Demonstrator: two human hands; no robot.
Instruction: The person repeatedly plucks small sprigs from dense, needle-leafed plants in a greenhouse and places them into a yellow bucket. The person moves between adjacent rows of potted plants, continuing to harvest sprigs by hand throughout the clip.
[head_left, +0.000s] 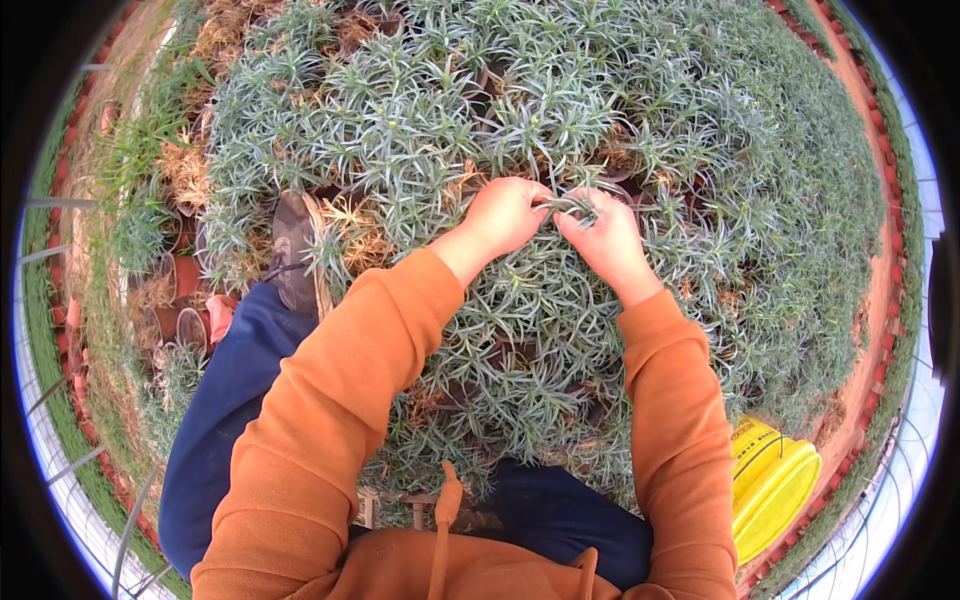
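Narrow-leaved, grey-green potted plants (525, 289) spread densely before me. Near the middle of the view, my left hand (508, 214) pinches leaves at a plant's top between thumb and fingers. Just to its right, my right hand (606, 232) has thumb and forefinger closed around a leafy shoot (581, 208) of the same kind. The two hands nearly touch at the fingertips. Whether the shoot is still attached to its plant cannot be told. The pots beneath the hands are hidden by foliage.
A yellow plastic bucket (776, 487) stands at lower right, beside my right sleeve. My shoe (294, 251) is among the plants at left, near dry straw-coloured plants (366, 240). Several pots (191, 330) sit farther left. A bare soil path (862, 300) edges the bed on the right.
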